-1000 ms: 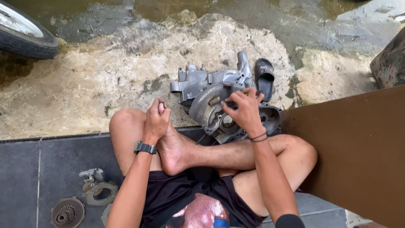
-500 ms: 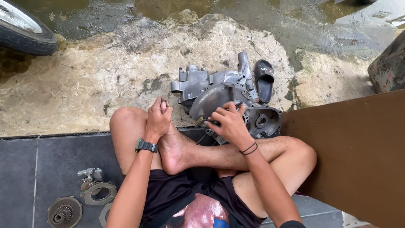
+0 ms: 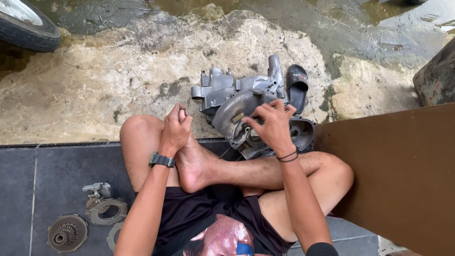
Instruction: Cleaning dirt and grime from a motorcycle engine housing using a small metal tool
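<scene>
A grey metal engine casing lies on the rough ground in front of my crossed legs. My right hand rests on its near side with fingers spread over the round opening, touching the metal. My left hand is closed around a small dark part held above my foot, left of the casing. A watch is on my left wrist and dark bands on my right wrist.
A black sandal lies just behind the casing. Round clutch parts and a metal ring sit on the dark tiles at lower left. A brown board stands to the right. A tyre is at top left.
My right hand has slid slightly down and back along the casing's near side and spread its fingers. My left hand has stayed closed in place.
</scene>
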